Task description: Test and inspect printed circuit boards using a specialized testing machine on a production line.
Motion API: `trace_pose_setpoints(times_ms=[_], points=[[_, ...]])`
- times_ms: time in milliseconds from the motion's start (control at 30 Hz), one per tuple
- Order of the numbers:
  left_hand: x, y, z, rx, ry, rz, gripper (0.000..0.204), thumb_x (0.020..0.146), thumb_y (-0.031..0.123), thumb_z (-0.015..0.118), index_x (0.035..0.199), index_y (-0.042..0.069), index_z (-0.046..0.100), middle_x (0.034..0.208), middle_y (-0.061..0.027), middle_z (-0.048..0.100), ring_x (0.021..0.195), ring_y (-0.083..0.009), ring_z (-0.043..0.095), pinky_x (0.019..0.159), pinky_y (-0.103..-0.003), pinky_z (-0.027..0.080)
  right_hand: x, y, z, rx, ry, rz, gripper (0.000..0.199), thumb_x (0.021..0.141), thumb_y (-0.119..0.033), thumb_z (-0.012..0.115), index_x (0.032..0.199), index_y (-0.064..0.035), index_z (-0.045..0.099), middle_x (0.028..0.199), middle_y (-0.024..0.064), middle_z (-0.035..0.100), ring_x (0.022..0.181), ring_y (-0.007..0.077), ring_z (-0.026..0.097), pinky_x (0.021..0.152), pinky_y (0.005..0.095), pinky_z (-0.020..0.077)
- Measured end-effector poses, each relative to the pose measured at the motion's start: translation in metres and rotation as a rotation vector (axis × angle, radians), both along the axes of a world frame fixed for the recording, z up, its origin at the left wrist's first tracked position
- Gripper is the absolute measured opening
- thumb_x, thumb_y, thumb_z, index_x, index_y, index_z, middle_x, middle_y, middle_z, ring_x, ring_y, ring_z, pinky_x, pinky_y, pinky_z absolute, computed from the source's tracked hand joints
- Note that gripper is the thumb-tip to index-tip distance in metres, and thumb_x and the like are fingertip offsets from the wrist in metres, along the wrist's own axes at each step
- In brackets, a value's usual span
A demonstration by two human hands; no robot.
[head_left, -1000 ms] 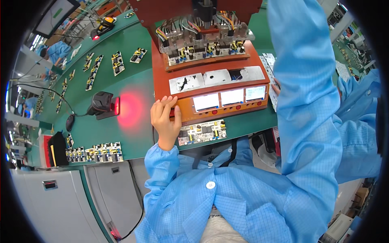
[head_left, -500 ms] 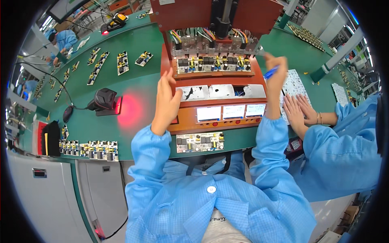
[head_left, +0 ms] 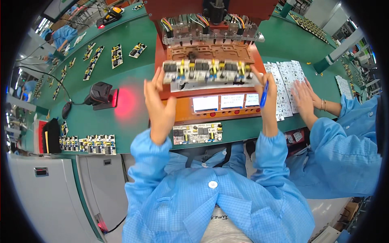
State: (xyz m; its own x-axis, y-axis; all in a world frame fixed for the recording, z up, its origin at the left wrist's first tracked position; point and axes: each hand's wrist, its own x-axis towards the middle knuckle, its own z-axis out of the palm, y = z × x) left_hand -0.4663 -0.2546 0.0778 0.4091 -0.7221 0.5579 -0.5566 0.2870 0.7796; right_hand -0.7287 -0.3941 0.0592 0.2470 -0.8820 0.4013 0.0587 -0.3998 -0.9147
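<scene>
A long circuit board [head_left: 208,72], crowded with black, yellow and blue parts, is held level between my two hands. My left hand [head_left: 159,106] grips its left end, fingers up and thumb apart. At the other end, my right hand [head_left: 268,91] grips it while also keeping a blue pen [head_left: 264,96] in its fingers. Behind the board lies the brown fixture bed [head_left: 219,50] of a red test machine, under a clear probe plate [head_left: 210,38] with coloured wires. Another circuit board [head_left: 197,133] rests on the table in front of the machine's small screens [head_left: 205,104].
To the left stand a black scanner [head_left: 99,95] casting red light and several circuit boards [head_left: 97,144] at the table edge. On the right, a co-worker's hands [head_left: 304,97] rest on white board panels [head_left: 289,83]. A yellow-black scanner [head_left: 110,17] sits far left.
The long circuit board has come off the fixture bed toward me, now in both hands. The probe plate stands clear above the bed. More white panels show beside the co-worker's hands.
</scene>
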Motion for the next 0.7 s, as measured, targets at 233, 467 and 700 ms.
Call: trace_pose_setpoints(times_ms=[233,467,700], points=[[-0.023,0.078,-0.038,0.116,-0.024,0.24,0.026,0.066,-0.007,0.05,0.091,-0.002,0.044,0.125,-0.0209,0.054,0.109,-0.034,0.051,0.105,-0.042,0.03,0.009,0.091,-0.004,-0.179,0.414,-0.256,0.019,0.085,0.008,0.049,0.104,0.0042,0.047,0.13,0.016,0.056,0.111,0.0162,0.053,0.09,0.0253,0.037],[-0.069,0.135,-0.101,0.221,-0.035,0.208,0.028,0.07,0.003,0.06,0.092,0.003,0.043,0.131,-0.023,0.051,0.122,-0.0371,0.045,0.103,-0.047,0.029,0.0,0.176,-0.064,-0.13,0.62,-0.015,0.018,0.089,-0.009,0.053,0.097,0.005,0.048,0.126,0.0176,0.058,0.072,0.0219,0.047,0.082,0.0294,0.0427],[-0.068,0.142,-0.088,0.059,0.039,0.194,0.026,0.065,0.005,0.059,0.082,0.005,0.039,0.134,-0.0276,0.048,0.128,-0.036,0.042,0.104,-0.05,0.028,0.005,0.186,-0.047,-0.211,0.481,-0.035,0.032,0.089,-0.009,0.051,0.079,-0.0098,0.021,0.135,0.0321,0.045,0.126,0.0329,0.044,0.106,0.038,0.0267]])
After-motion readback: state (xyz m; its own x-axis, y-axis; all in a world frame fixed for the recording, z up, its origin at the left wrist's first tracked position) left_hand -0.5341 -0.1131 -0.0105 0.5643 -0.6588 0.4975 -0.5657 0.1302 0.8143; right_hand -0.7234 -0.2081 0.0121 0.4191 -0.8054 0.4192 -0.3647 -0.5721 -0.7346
